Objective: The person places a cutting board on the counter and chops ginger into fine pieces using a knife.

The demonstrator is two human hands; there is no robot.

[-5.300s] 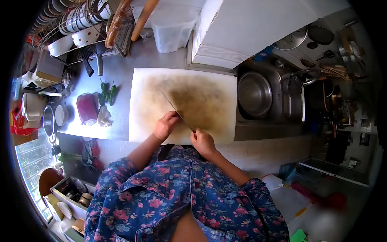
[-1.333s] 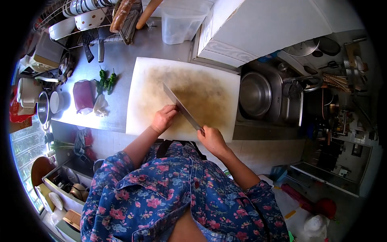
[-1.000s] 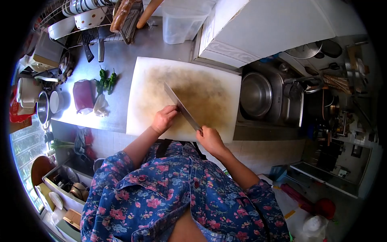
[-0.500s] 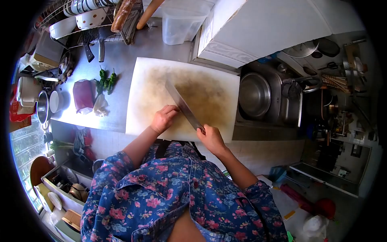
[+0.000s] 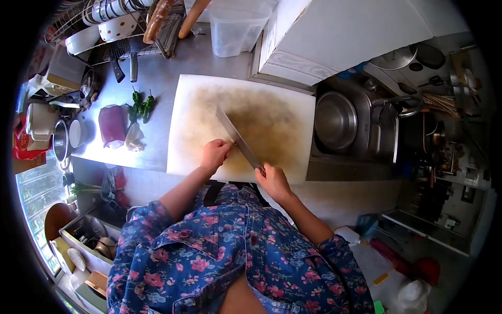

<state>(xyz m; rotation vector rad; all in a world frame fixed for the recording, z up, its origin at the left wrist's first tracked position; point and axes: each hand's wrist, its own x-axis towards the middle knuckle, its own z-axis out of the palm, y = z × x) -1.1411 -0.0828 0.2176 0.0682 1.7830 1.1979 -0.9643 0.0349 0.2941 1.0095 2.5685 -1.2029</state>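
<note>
Head view: right hand [image 5: 272, 179], grip closed on the handle of a broad knife [image 5: 240, 142]. Blade lies diagonally over the white cutting board [image 5: 293, 110], tip away from the body and toward the left; this slant probably suits the right forearm, which comes in at an angle. Left hand [image 5: 213, 154] at mid-blade, fingers curled, fingertips at or very near the steel. A small pale bit [image 5: 232, 141] shows at those fingertips; too small to identify. Left grip: cannot tell whether it is closed on the bit or only resting beside it. Curled fingers would suit steadying something small while keeping the tips drawn in (inference). Board sits on the steel counter [image 5: 159, 107] directly before the torso, presumably so both hands reach it without stretching. Left of board: green peppers [image 5: 140, 107], a purplish packet [image 5: 112, 126] and a crumpled clear bag [image 5: 134, 137], grouped near one another, off the cutting surface yet within likely reach of the left hand. Right of board: sink [image 5: 375, 137] with a round metal basin [image 5: 335, 120] in it, near the board's edge, handy for rinsing. Contact between knife edge and board: not resolved.
</note>
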